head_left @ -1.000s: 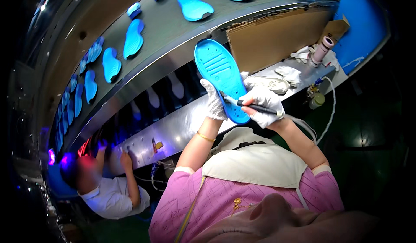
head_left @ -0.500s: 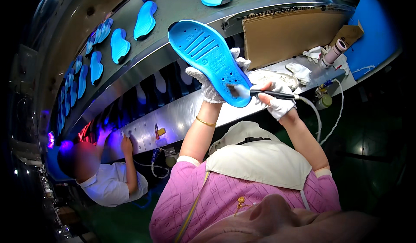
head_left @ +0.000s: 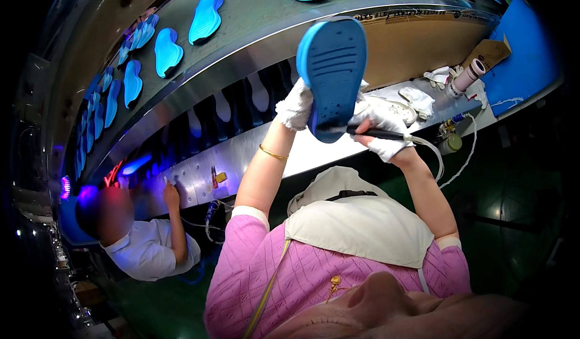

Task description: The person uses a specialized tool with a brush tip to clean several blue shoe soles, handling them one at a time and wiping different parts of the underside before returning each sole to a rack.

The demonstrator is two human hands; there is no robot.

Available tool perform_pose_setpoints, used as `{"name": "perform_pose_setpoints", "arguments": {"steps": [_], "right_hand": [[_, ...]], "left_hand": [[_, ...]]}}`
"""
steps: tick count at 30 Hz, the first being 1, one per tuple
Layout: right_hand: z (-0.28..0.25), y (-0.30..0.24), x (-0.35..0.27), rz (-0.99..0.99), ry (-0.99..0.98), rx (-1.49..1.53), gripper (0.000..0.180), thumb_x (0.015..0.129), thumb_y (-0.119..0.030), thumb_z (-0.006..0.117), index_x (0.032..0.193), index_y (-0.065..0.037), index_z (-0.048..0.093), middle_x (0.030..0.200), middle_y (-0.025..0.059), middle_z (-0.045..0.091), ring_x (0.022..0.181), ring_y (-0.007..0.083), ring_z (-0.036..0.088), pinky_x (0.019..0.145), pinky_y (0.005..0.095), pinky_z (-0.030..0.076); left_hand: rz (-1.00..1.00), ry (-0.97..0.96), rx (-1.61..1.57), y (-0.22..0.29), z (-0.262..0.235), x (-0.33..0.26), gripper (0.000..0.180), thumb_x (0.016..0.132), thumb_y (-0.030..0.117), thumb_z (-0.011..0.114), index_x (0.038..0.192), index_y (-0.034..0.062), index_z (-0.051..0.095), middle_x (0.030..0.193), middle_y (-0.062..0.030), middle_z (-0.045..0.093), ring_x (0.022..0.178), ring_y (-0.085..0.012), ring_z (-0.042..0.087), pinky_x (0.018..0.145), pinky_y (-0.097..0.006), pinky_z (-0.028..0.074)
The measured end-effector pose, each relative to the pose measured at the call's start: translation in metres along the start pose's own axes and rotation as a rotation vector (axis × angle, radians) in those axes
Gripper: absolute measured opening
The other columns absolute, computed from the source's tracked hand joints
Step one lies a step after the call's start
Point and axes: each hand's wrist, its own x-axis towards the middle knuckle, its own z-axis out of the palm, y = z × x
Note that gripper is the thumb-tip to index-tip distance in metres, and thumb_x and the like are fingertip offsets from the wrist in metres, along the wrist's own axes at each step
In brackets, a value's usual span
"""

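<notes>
Gripping a blue, shoe-shaped sole with a grooved underside [head_left: 333,76], my left hand [head_left: 295,104], in a white fabric glove, is closed around its left edge; most of the fingers are hidden behind it. My right hand [head_left: 383,135], gloved likewise with thumb and finger bare at the ends, pinches a slim black-handled brush [head_left: 391,135], whose head is at the sole's lower end. That head is dark against the blue, so I cannot tell how firmly its bristles press. The sole is raised in front of me, overlapping the metal rim of a dark conveyor belt [head_left: 254,22]. One pale, flexible tube [head_left: 436,153] runs from the brush handle's back end.

On the belt, three blue soles [head_left: 168,52] lie clearly apart at left; others farther along crowd together too closely to count, and those along the top are cut off. One pink cylindrical cup [head_left: 468,76] and one crumpled white cloth [head_left: 417,102] rest on a shiny metal ledge [head_left: 232,153], by one pale oval dish [head_left: 400,112] partly covered by my right hand. One brown cardboard sheet [head_left: 417,52] is behind my sole. At far left is one co-worker in a white shirt [head_left: 154,251], one hand lost in purple glare.
</notes>
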Motion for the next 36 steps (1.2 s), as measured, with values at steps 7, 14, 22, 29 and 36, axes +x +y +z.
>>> {"name": "perform_pose_setpoints", "arguments": {"steps": [7, 14, 22, 29, 36], "right_hand": [[-0.011, -0.016, 0.012, 0.267, -0.233, 0.030, 0.012, 0.074, 0.001, 0.071, 0.080, -0.005, 0.063, 0.085, 0.0038, 0.062, 0.081, 0.0131, 0.059, 0.076, 0.0264, 0.049], [0.004, -0.025, 0.013, 0.011, -0.202, -0.413, 0.009, 0.073, 0.000, 0.068, 0.075, -0.006, 0.062, 0.078, 0.0028, 0.060, 0.076, 0.0148, 0.058, 0.073, 0.0289, 0.047], [-0.008, -0.022, 0.025, -0.010, -0.204, -0.428, 0.009, 0.074, 0.003, 0.065, 0.074, -0.005, 0.061, 0.076, 0.0038, 0.061, 0.072, 0.0123, 0.058, 0.068, 0.0255, 0.048], [-0.021, -0.024, 0.031, 0.004, -0.127, -0.255, 0.011, 0.074, 0.004, 0.064, 0.075, -0.007, 0.059, 0.078, 0.0033, 0.059, 0.075, 0.0123, 0.057, 0.072, 0.0261, 0.049], [-0.035, -0.038, 0.025, 0.019, -0.141, -0.014, 0.015, 0.076, 0.000, 0.070, 0.081, -0.006, 0.057, 0.078, 0.0021, 0.060, 0.073, 0.0098, 0.059, 0.066, 0.0235, 0.048]], "left_hand": [[-0.182, 0.162, 0.456, 0.004, -0.010, 0.006, 0.068, 0.081, 0.053, 0.064, 0.122, 0.0009, 0.053, 0.108, -0.0125, 0.061, 0.091, -0.0183, 0.062, 0.081, -0.032, 0.053], [-0.391, 0.281, 0.374, 0.000, -0.012, 0.019, 0.056, 0.088, 0.047, 0.060, 0.124, 0.0040, 0.053, 0.101, -0.0079, 0.060, 0.085, -0.0129, 0.059, 0.075, -0.029, 0.053], [-0.427, 0.314, 0.504, 0.008, -0.003, 0.017, 0.057, 0.087, 0.051, 0.059, 0.122, 0.0064, 0.056, 0.099, -0.0056, 0.061, 0.083, -0.0116, 0.059, 0.072, -0.027, 0.052], [-0.453, 0.316, 0.381, 0.009, -0.004, 0.010, 0.061, 0.087, 0.053, 0.057, 0.124, 0.0046, 0.052, 0.099, -0.0089, 0.062, 0.077, -0.0140, 0.061, 0.067, -0.028, 0.053], [-0.055, 0.314, 0.205, 0.031, -0.004, -0.009, 0.079, 0.082, 0.067, 0.050, 0.127, 0.0019, 0.046, 0.106, -0.0135, 0.062, 0.088, -0.0236, 0.064, 0.077, -0.036, 0.055]]}}
